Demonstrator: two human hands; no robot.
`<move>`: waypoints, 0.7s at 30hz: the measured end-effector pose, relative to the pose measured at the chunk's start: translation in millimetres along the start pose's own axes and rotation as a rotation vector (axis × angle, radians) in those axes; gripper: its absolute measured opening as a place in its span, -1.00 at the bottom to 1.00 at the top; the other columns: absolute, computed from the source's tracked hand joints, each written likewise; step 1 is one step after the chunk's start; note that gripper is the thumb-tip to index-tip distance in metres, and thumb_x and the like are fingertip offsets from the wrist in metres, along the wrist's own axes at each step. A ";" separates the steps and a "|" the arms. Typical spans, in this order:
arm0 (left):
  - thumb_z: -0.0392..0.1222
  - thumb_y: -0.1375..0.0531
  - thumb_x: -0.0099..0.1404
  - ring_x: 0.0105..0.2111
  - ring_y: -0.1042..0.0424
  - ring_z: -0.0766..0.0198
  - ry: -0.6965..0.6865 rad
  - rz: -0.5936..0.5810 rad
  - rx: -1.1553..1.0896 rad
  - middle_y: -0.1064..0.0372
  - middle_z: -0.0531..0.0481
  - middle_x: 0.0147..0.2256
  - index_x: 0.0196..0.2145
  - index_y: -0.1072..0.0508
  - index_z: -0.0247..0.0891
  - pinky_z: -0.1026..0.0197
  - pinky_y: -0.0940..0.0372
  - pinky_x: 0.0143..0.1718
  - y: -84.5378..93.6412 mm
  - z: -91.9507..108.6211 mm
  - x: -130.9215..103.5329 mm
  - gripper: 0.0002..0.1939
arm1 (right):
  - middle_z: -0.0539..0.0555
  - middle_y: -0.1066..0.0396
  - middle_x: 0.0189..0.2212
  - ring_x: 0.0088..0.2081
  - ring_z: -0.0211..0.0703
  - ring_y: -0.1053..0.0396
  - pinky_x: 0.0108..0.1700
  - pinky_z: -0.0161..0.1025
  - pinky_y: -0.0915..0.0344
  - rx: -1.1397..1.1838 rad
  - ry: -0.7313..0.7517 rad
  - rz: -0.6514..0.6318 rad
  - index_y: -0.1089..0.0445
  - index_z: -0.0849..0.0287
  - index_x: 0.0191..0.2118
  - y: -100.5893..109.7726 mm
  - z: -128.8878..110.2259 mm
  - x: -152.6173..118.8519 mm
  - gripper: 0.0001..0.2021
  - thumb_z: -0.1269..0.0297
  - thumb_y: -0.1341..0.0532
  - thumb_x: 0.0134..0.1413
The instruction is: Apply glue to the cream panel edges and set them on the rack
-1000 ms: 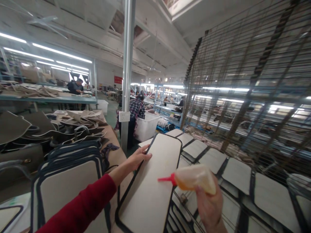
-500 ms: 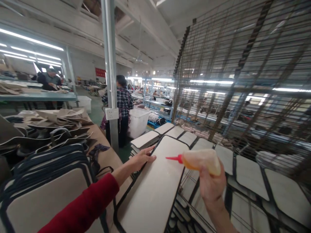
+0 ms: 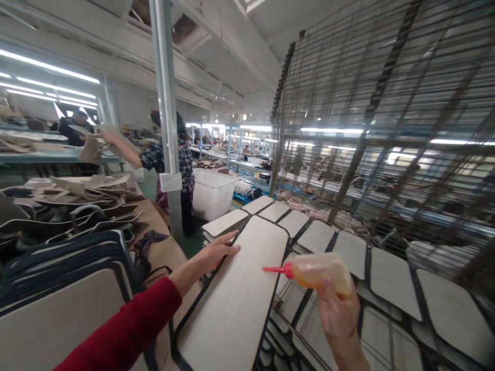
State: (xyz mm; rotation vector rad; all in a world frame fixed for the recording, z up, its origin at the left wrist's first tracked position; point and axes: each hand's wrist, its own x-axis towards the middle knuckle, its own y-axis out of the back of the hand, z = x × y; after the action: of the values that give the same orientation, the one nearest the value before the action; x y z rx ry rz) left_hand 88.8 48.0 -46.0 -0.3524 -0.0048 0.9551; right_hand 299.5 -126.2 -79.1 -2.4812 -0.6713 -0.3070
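A long cream panel with dark edging and rounded corners (image 3: 235, 278) lies tilted in front of me. My left hand (image 3: 218, 252) grips its left edge, thumb on the face and fingers partly hidden. In my right hand (image 3: 339, 309) is a clear squeeze bottle (image 3: 320, 270) holding amber liquid. Its thin red nozzle points left, over the right part of the panel's face; I cannot tell whether the tip touches.
Similar panels (image 3: 390, 278) lie in rows on a wire rack at right. More dark-edged panels (image 3: 69, 314) are stacked at left, near cut pieces (image 3: 96, 183). Beyond the post (image 3: 168, 129), a co-worker (image 3: 185, 165) stands by a white bin (image 3: 212, 190).
The bottle's body has dropped slightly, and the nozzle now sits nearer the panel's right edge. My left hand keeps its grip. The co-worker behind the post now stretches an arm leftward with a beige piece.
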 end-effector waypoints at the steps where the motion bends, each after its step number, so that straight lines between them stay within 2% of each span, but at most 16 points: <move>1: -0.34 -0.37 -0.07 -0.36 -0.46 0.20 -0.005 0.007 0.007 -0.50 -0.07 -0.30 0.22 -0.17 -0.35 0.22 -0.34 -0.26 -2.0 -2.4 1.9 -0.11 | 0.08 -0.46 -0.37 -0.36 -0.14 -0.40 -0.29 -0.21 -0.39 -0.008 -0.050 -0.034 -0.39 0.21 -0.19 5.1 0.2 -5.5 -0.48 0.06 -0.44 -0.33; 4: -0.31 -0.39 -0.08 -0.38 -0.46 0.20 -0.022 0.017 0.028 -0.50 -0.05 -0.33 0.22 -0.19 -0.32 0.22 -0.34 -0.30 -9.8 -9.2 4.8 -0.10 | 0.16 -0.48 -0.41 -0.41 -0.05 -0.43 -0.41 -0.20 -0.40 0.011 -0.156 -0.087 -0.42 0.25 -0.24 18.0 -0.8 -14.5 -0.50 0.13 -0.47 -0.39; 8: -0.33 -0.37 -0.06 -0.36 -0.47 0.18 -0.003 0.014 0.042 -0.51 -0.06 -0.32 0.24 -0.14 -0.34 0.22 -0.35 -0.30 -29.3 -12.0 2.5 -0.09 | 0.04 -0.46 -0.31 -0.30 -0.15 -0.41 -0.17 -0.18 -0.38 0.119 -0.094 0.030 -0.38 0.16 -0.18 21.4 -5.0 19.3 -0.48 0.08 -0.43 -0.33; 11: -0.37 -0.32 -0.01 -0.36 -0.48 0.19 0.010 0.034 0.031 -0.52 -0.05 -0.33 0.27 -0.07 -0.33 0.22 -0.36 -0.29 -44.2 -12.8 2.7 -0.09 | 0.03 -0.45 -0.31 -0.28 -0.16 -0.40 -0.13 -0.17 -0.36 0.132 -0.110 0.016 -0.37 0.17 -0.16 27.9 -2.9 33.7 -0.46 0.07 -0.43 -0.32; 15: -0.42 -0.27 0.04 -0.40 -0.46 0.22 0.010 0.114 0.027 -0.51 -0.05 -0.35 0.28 -0.05 -0.34 0.23 -0.36 -0.30 -56.2 -18.0 7.1 -0.13 | 0.16 -0.49 -0.33 -0.31 -0.05 -0.43 -0.25 -0.15 -0.41 0.090 -0.294 -0.162 -0.40 0.25 -0.12 52.1 3.2 -3.0 -0.41 0.16 -0.47 -0.39; 16: -0.43 -0.27 0.05 -0.41 -0.46 0.23 0.004 0.135 0.029 -0.51 -0.05 -0.35 0.28 -0.05 -0.35 0.23 -0.35 -0.31 -58.6 -19.5 8.1 -0.14 | 0.15 -0.49 -0.30 -0.29 -0.06 -0.44 -0.24 -0.18 -0.41 0.099 -0.323 -0.163 -0.40 0.23 -0.09 59.0 2.5 -11.9 -0.40 0.16 -0.47 -0.38; 18: -0.44 -0.25 0.06 -0.43 -0.45 0.24 -0.002 0.173 0.037 -0.50 -0.05 -0.35 0.28 -0.06 -0.36 0.24 -0.35 -0.33 -63.8 -22.0 9.3 -0.16 | 0.12 -0.50 -0.30 -0.30 -0.09 -0.44 -0.27 -0.24 -0.41 0.157 -0.376 -0.110 -0.43 0.20 -0.12 71.2 -3.7 -16.7 -0.42 0.16 -0.48 -0.40; 21: -0.45 -0.22 0.08 -0.46 -0.43 0.25 0.010 0.197 0.055 -0.50 -0.04 -0.36 0.27 -0.06 -0.33 0.23 -0.35 -0.37 -73.6 -24.9 9.6 -0.19 | 0.05 -0.50 -0.28 -0.26 -0.14 -0.44 -0.25 -0.27 -0.42 0.268 -0.362 0.040 -0.45 0.15 -0.20 85.9 -20.7 6.4 -0.51 0.15 -0.47 -0.38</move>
State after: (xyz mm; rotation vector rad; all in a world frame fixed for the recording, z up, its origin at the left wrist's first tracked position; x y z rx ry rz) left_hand 157.0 9.8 -49.1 -0.3106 0.0656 1.1458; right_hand 348.3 -197.7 -98.1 -2.3043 -0.7496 0.2413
